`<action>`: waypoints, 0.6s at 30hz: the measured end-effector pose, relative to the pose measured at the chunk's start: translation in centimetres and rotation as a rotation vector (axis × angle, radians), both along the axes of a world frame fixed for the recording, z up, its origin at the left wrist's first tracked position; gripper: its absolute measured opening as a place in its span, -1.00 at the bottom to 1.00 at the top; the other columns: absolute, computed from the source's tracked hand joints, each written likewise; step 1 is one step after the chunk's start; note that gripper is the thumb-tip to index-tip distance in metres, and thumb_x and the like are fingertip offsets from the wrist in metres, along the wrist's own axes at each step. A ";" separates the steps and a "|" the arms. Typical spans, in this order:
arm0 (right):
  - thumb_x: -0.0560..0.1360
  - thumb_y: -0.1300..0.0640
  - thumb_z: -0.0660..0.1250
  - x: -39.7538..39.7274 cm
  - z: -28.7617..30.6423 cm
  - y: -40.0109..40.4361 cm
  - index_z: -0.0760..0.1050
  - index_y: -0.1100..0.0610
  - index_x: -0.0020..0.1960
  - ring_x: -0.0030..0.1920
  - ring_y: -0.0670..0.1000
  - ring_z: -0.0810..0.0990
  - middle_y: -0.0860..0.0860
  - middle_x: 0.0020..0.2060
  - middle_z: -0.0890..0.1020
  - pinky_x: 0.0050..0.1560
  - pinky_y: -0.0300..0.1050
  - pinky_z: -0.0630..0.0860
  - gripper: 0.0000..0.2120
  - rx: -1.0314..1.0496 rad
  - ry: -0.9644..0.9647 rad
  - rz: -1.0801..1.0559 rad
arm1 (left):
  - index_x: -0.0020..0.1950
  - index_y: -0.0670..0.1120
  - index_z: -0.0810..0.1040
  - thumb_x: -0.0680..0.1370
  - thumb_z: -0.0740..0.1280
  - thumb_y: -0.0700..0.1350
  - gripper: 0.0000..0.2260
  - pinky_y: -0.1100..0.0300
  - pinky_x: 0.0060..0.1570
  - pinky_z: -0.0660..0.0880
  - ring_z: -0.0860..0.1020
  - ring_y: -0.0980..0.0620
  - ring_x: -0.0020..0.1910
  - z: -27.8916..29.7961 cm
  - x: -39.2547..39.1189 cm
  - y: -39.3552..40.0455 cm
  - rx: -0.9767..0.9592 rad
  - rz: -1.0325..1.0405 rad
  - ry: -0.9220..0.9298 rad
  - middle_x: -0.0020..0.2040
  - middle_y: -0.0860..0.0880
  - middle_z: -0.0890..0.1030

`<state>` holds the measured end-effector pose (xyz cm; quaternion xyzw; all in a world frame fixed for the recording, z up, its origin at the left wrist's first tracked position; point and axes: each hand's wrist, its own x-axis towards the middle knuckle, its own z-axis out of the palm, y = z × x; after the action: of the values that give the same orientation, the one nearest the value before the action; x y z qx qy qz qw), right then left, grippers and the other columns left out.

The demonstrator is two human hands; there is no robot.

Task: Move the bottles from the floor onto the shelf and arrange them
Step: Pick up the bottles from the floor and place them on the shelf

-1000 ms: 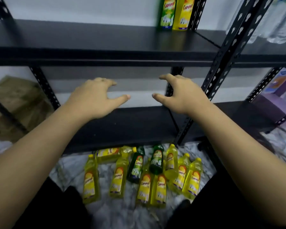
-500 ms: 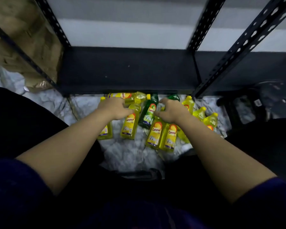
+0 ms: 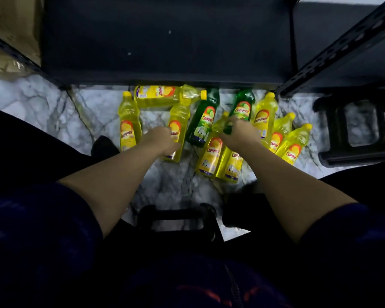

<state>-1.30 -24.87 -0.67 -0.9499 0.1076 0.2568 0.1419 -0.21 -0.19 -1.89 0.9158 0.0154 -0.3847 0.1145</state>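
Note:
Several yellow bottles and two green ones lie on the marble floor (image 3: 42,103) in front of the black bottom shelf (image 3: 164,41). My left hand (image 3: 162,140) curls over a yellow bottle (image 3: 178,117) lying left of centre. My right hand (image 3: 239,133) curls round the lower end of the right-hand green bottle (image 3: 242,105), beside the neck of another yellow bottle (image 3: 210,152). The other green bottle (image 3: 203,121) lies between my hands. One yellow bottle (image 3: 160,95) lies crosswise against the shelf edge. Both held bottles lie on the floor.
A black perforated shelf post (image 3: 342,47) slants down at the right. A black stool (image 3: 356,130) stands on the floor at the right, and a cardboard box (image 3: 13,25) at the upper left. Another black stool (image 3: 176,218) sits between my legs.
My hands dropped from in front of the middle shelf to the floor and closed on bottles. The view tilted down and came closer to the floor.

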 end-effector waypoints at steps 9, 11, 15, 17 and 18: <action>0.54 -0.33 0.32 5.6 -6.6 -2.6 0.20 0.06 0.59 0.53 0.30 0.26 0.20 0.55 0.24 0.26 0.28 0.53 -0.22 -0.117 0.042 -0.181 | 0.63 -0.07 0.14 0.53 0.45 0.12 -0.21 -0.21 0.33 0.45 0.35 -0.34 0.47 -7.9 3.5 -2.2 -0.078 0.150 -0.057 0.57 -0.23 0.25; 0.51 -0.34 0.35 6.6 -8.0 -3.1 0.09 0.04 0.64 0.53 0.32 0.26 0.21 0.56 0.20 0.31 0.30 0.51 -0.12 -0.086 0.082 -0.245 | 0.67 -0.06 0.04 0.55 0.44 0.12 -0.16 -0.22 0.37 0.41 0.31 -0.34 0.49 -9.4 4.1 -2.7 -0.083 0.184 -0.044 0.60 -0.23 0.17; 0.49 -0.33 0.42 8.8 -9.6 -3.5 -0.15 -0.03 0.70 0.51 0.35 0.32 0.22 0.61 0.11 0.31 0.29 0.52 0.05 -0.034 0.158 -0.369 | 0.69 -0.11 -0.16 0.58 0.42 0.09 -0.07 -0.21 0.43 0.35 0.25 -0.35 0.54 -11.7 5.1 -3.2 -0.082 0.266 -0.021 0.64 -0.27 0.09; 0.48 -0.30 0.44 9.4 -10.2 -3.6 -0.25 -0.08 0.69 0.48 0.34 0.35 0.23 0.60 0.12 0.27 0.26 0.55 0.10 -0.011 0.188 -0.412 | 0.68 -0.11 -0.25 0.58 0.43 0.08 -0.01 -0.21 0.47 0.31 0.21 -0.36 0.56 -12.9 5.2 -3.1 -0.106 0.300 0.008 0.65 -0.28 0.05; 0.47 -0.29 0.46 9.6 -10.5 -3.7 -0.29 -0.12 0.68 0.46 0.34 0.38 0.23 0.59 0.13 0.23 0.25 0.57 0.13 0.005 0.198 -0.439 | 0.67 -0.11 -0.28 0.58 0.43 0.07 0.00 -0.21 0.50 0.28 0.18 -0.36 0.58 -13.3 5.2 -3.1 -0.121 0.316 0.017 0.66 -0.28 0.03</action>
<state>8.32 -28.54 -11.12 -0.8737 0.3242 0.3118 0.1854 4.99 -3.27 -15.19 0.8900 0.1371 -0.3700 0.2284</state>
